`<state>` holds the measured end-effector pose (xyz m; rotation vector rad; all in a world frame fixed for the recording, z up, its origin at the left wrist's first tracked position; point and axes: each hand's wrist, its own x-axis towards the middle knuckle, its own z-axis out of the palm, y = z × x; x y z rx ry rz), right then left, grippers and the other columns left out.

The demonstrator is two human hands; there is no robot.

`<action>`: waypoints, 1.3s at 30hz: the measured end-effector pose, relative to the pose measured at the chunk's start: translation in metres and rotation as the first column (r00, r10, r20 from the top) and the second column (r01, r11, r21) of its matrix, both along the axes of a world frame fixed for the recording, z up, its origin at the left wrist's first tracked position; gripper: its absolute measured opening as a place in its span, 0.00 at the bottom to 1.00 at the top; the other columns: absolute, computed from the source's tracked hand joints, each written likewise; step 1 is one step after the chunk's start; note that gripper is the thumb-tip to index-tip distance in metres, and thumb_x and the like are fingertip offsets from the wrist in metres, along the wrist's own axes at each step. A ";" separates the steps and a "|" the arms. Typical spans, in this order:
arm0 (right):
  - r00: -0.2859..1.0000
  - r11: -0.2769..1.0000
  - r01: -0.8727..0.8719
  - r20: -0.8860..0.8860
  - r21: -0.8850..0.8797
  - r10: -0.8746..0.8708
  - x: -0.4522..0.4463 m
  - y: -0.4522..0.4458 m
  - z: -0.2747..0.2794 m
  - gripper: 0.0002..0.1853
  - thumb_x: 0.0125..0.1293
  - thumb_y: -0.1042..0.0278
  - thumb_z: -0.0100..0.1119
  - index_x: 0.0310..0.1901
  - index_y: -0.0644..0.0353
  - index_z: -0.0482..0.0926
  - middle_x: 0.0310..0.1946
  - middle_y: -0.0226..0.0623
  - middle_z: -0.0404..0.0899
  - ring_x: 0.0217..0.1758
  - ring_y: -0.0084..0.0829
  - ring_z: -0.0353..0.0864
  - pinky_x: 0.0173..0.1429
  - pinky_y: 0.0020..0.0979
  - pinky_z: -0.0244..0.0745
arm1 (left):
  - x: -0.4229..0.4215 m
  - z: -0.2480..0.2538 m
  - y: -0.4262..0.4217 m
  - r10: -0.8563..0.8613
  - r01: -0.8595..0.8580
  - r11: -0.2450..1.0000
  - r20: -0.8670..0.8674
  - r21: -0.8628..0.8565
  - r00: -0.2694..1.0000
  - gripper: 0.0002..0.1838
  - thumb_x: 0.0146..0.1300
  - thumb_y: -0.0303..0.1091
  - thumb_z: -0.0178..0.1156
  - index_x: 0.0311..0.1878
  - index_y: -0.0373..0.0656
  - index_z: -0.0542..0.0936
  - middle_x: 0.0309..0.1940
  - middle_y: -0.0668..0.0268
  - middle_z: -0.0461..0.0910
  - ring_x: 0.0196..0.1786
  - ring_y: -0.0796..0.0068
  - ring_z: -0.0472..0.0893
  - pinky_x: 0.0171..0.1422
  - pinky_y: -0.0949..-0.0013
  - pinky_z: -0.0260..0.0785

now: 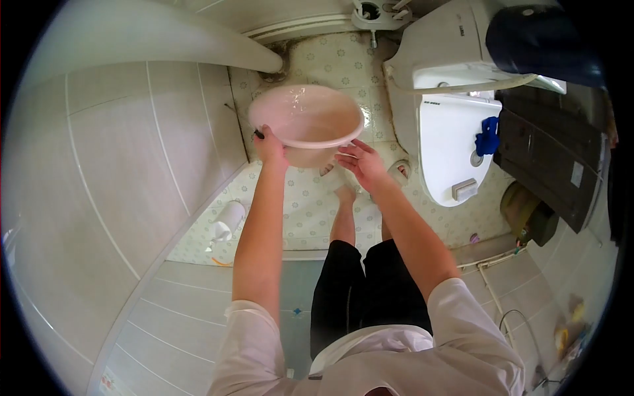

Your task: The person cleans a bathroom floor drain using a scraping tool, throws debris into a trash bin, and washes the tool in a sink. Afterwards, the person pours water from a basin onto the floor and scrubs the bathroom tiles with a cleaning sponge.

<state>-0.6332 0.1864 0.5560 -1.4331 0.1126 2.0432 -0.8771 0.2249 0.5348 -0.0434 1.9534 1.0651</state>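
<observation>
A pale pink plastic basin (310,115) is held out in front of me above the tiled floor, tilted so that its inside shows. My left hand (271,146) grips the basin's near left rim, thumb on top. Beside that thumb is a small black piece with a thin line running up and left; its kind is unclear. At the near right side, my right hand (362,163) has its fingers bent against the basin just below the rim. The basin hides part of the floor and some of its own underside.
To the right is a white sink (436,148) with a blue cloth (487,136) and a small white block (464,190). A white paper roll (228,221) lies on the floor at left. A thick pipe (198,39) crosses the upper left. A dark panel (551,158) stands far right.
</observation>
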 end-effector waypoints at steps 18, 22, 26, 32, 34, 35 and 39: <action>0.997 0.995 -0.023 -0.076 -0.098 0.015 -0.102 -0.040 0.002 0.37 0.77 0.68 0.50 0.80 0.66 0.44 0.67 0.50 0.71 0.65 0.47 0.79 0.68 0.42 0.76 | -0.072 0.010 -0.093 0.266 -0.253 0.961 0.118 -0.114 0.957 0.14 0.74 0.42 0.59 0.55 0.49 0.72 0.33 0.69 0.78 0.21 0.79 0.71 0.19 0.76 0.52; 0.995 0.995 -0.048 -0.095 -0.088 0.040 -0.114 -0.046 -0.001 0.35 0.77 0.68 0.50 0.79 0.66 0.48 0.67 0.49 0.71 0.66 0.47 0.78 0.68 0.42 0.76 | -0.081 0.013 -0.107 0.251 -0.236 0.963 0.108 -0.129 0.962 0.13 0.74 0.42 0.60 0.55 0.49 0.73 0.33 0.70 0.79 0.21 0.78 0.74 0.20 0.77 0.53; 0.991 0.992 -0.052 -0.133 -0.117 0.036 -0.125 -0.053 -0.009 0.35 0.77 0.65 0.52 0.79 0.65 0.51 0.67 0.45 0.72 0.66 0.43 0.78 0.68 0.40 0.76 | -0.094 0.012 -0.113 0.224 -0.214 0.971 0.084 -0.110 0.971 0.13 0.74 0.42 0.61 0.54 0.50 0.73 0.32 0.69 0.79 0.23 0.77 0.78 0.20 0.76 0.54; 0.987 0.993 -0.114 -0.116 -0.044 0.108 -0.142 -0.037 0.001 0.34 0.77 0.65 0.48 0.78 0.70 0.49 0.73 0.50 0.64 0.69 0.46 0.75 0.71 0.41 0.72 | -0.105 0.021 -0.101 0.192 -0.190 0.981 0.071 -0.036 0.979 0.13 0.74 0.42 0.61 0.53 0.47 0.73 0.33 0.68 0.80 0.24 0.76 0.81 0.20 0.76 0.54; 0.989 0.994 -0.109 -0.105 -0.028 0.106 -0.146 -0.032 -0.003 0.35 0.77 0.65 0.48 0.78 0.70 0.49 0.72 0.49 0.65 0.69 0.46 0.75 0.71 0.41 0.72 | -0.105 0.025 -0.094 0.171 -0.169 0.985 0.075 -0.027 0.982 0.13 0.74 0.42 0.61 0.53 0.46 0.73 0.34 0.68 0.80 0.25 0.76 0.81 0.20 0.77 0.54; 0.990 0.994 -0.106 -0.100 -0.019 0.103 -0.147 -0.029 -0.005 0.35 0.77 0.65 0.48 0.78 0.70 0.48 0.71 0.48 0.65 0.68 0.46 0.75 0.71 0.41 0.71 | -0.104 0.027 -0.089 0.156 -0.154 0.988 0.073 -0.032 0.985 0.14 0.74 0.42 0.61 0.53 0.46 0.72 0.34 0.67 0.80 0.25 0.75 0.82 0.20 0.77 0.54; 0.998 0.999 -0.010 -0.061 -0.039 0.008 -0.138 -0.015 -0.012 0.34 0.77 0.65 0.49 0.78 0.68 0.51 0.69 0.45 0.67 0.66 0.45 0.77 0.70 0.41 0.73 | -0.092 0.026 -0.067 0.081 -0.081 0.997 0.106 -0.003 0.991 0.15 0.73 0.43 0.63 0.51 0.45 0.73 0.33 0.66 0.81 0.26 0.74 0.84 0.18 0.77 0.52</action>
